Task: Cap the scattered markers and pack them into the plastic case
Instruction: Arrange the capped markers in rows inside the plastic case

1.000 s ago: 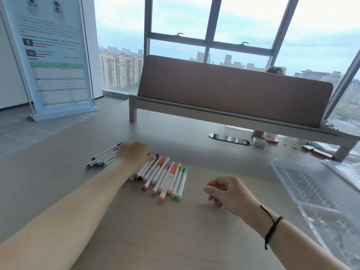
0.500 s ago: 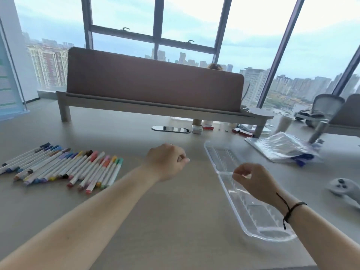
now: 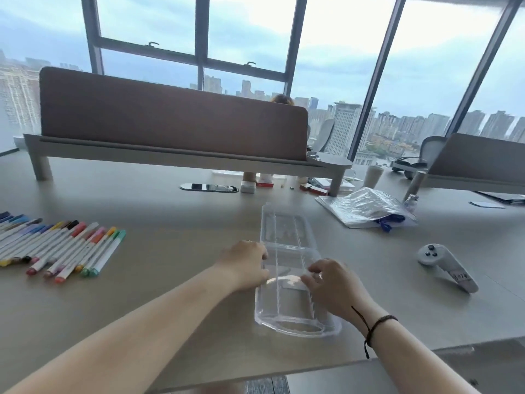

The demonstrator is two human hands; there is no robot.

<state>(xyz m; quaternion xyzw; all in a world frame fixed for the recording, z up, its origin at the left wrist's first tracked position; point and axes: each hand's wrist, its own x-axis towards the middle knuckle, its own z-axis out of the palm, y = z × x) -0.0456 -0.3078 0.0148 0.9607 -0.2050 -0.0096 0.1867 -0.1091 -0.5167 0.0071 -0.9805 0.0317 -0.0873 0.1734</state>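
A clear plastic case (image 3: 287,231) lies open on the table in front of me, its two ribbed halves end to end and empty. My left hand (image 3: 245,264) grips the case's left edge near the hinge. My right hand (image 3: 331,282) holds the right edge of the near half with curled fingers. A row of capped markers (image 3: 65,248) with coloured caps lies side by side at the left of the table, well apart from both hands.
A white handheld controller (image 3: 443,261) lies to the right. A silvery plastic bag (image 3: 363,207) sits behind it. A raised shelf with a brown divider (image 3: 170,120) crosses the back. The table's front edge (image 3: 312,368) is close below the case.
My left hand left the markers and moved right to the case. My right hand reached the case and took hold. The case now sits more squarely in front of me; the view swung right.
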